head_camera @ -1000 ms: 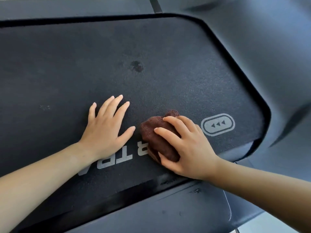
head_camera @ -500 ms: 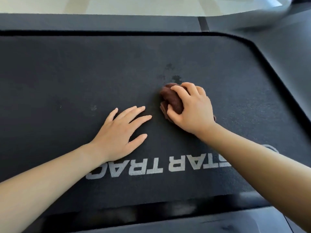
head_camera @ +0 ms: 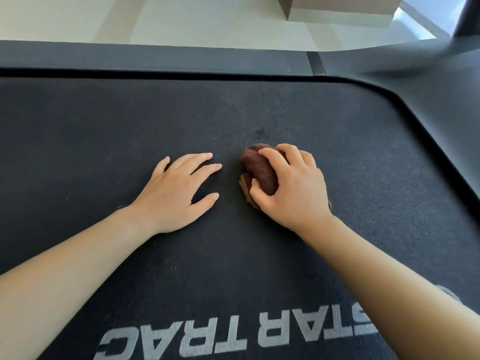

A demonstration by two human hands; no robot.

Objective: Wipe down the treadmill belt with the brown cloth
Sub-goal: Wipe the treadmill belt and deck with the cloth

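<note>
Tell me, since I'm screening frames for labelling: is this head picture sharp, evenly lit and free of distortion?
Head view: both hands, left hand and right hand, and the brown cloth are sharp; the belt is evenly lit, without glare; the frame's top right corner is smeared; the wide lens bows the belt's far edge.

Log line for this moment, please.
right hand gripping brown cloth on treadmill belt | left hand flat, empty | dark spot beyond cloth

Pale floor point(head_camera: 181, 19); cardboard box point(head_camera: 337, 6) far right.
</note>
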